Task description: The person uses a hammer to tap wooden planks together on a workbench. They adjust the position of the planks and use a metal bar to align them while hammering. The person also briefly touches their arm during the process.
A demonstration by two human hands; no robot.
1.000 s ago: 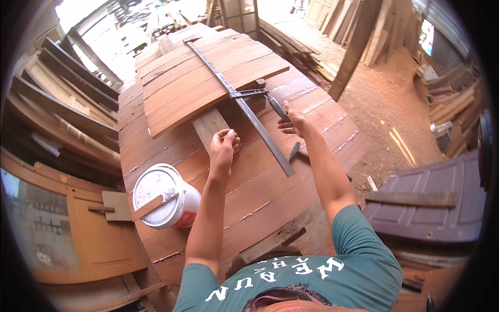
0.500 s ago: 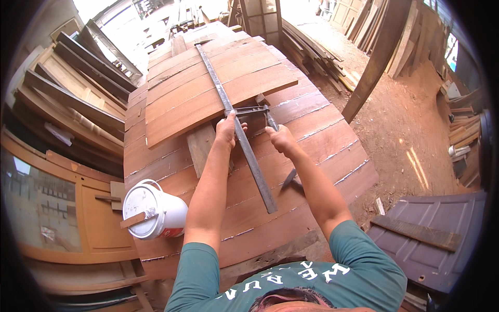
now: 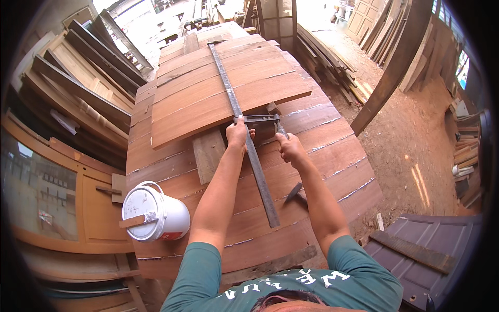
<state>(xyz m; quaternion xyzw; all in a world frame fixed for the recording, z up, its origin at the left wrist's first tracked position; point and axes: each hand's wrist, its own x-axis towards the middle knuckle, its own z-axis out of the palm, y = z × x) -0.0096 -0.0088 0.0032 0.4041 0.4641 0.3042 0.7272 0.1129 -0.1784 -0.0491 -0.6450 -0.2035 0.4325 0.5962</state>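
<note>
Left hand (image 3: 238, 133) newly tight around clamp bar (image 3: 257, 179), right hand (image 3: 291, 149) likewise around handle (image 3: 281, 128)

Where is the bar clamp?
In the head view, the bar clamp spans the upper panel near centre, left hand on its bar, right hand on its handle.

Purple panelled door (image 3: 434, 236) lower right; glazed orange-brown door (image 3: 80, 208) left; stacked planks (image 3: 327, 62) near slanting post (image 3: 393, 70)
</note>
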